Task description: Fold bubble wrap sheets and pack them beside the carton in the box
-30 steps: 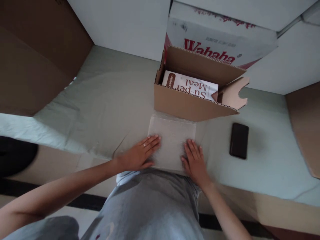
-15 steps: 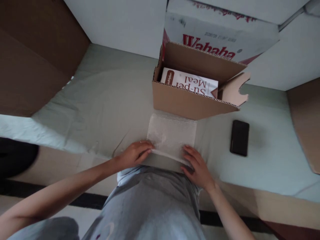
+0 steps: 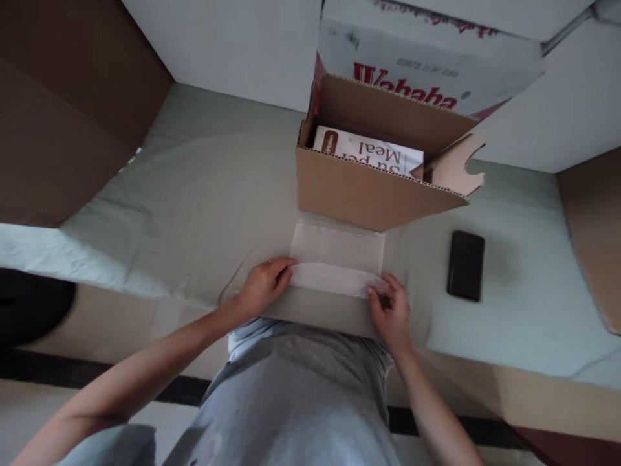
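Observation:
A translucent whitish sheet of bubble wrap (image 3: 337, 249) lies flat on the pale green cloth, close to my body. Its near edge is folded over in a whiter strip. My left hand (image 3: 266, 281) pinches the left end of that fold between thumb and fingers. At the right end, my right hand (image 3: 392, 307) grips the fold the same way, thumb toward me. Just beyond the sheet stands an open cardboard box (image 3: 378, 191) holding a white carton (image 3: 371, 152) printed "Su-per Meal", upside down from here.
Right of the sheet lies a black phone-like object (image 3: 466, 265). Behind the open box is a white "Wahaha" carton (image 3: 427, 55). Large brown cardboard (image 3: 77, 116) stands at left, and another brown panel (image 3: 594, 239) at right. The surface's cloth-covered front edge (image 3: 155, 294) is near my waist.
Both hands have moved slightly away from my body, carrying the sheet's near edge over into a fold. My right hand's fingers, looser before, are now closed on it.

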`<state>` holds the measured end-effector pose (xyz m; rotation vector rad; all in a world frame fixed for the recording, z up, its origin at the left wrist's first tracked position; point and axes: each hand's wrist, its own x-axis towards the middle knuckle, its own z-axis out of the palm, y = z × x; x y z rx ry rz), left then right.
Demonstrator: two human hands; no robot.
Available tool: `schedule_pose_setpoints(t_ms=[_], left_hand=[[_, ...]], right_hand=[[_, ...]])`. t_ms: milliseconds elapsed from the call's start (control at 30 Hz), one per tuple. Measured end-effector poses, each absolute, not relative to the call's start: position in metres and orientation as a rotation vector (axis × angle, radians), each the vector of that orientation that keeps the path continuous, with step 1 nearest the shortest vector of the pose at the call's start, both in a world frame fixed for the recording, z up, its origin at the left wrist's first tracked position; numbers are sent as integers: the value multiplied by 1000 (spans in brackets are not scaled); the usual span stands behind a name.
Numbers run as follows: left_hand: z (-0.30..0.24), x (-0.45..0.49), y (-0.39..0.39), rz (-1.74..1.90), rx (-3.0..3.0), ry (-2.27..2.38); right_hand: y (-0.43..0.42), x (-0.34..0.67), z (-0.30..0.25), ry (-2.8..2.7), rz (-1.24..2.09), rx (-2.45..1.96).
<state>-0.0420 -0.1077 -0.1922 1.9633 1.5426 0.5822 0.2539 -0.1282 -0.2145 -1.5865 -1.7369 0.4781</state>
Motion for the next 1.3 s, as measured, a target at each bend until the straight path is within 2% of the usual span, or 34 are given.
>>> schedule_pose_setpoints(t_ms=[200,500,733,900,1167,1300], left_hand=[[-191,-35,-103,424,2040,1698],[-202,-32,-98,463,2078,1770],[-196,-31,-93,313,2161,1741],[-186,-35,-94,463,2033,1675],[-198,-39,-96,431,2371,1621],[-190,-44,-95,478,2524,1428]], right_hand=[[-118,257,-216,-1870,353,-1572],[-104,259,-212,-2166,259,-1420],[-107,258,-210,-2223,217,-1486],[-112,260,-208,-2198,190,-1481],[-113,260,-200,-2235,218,-1535],[-113,260,-185,-2358,275,-1633]])
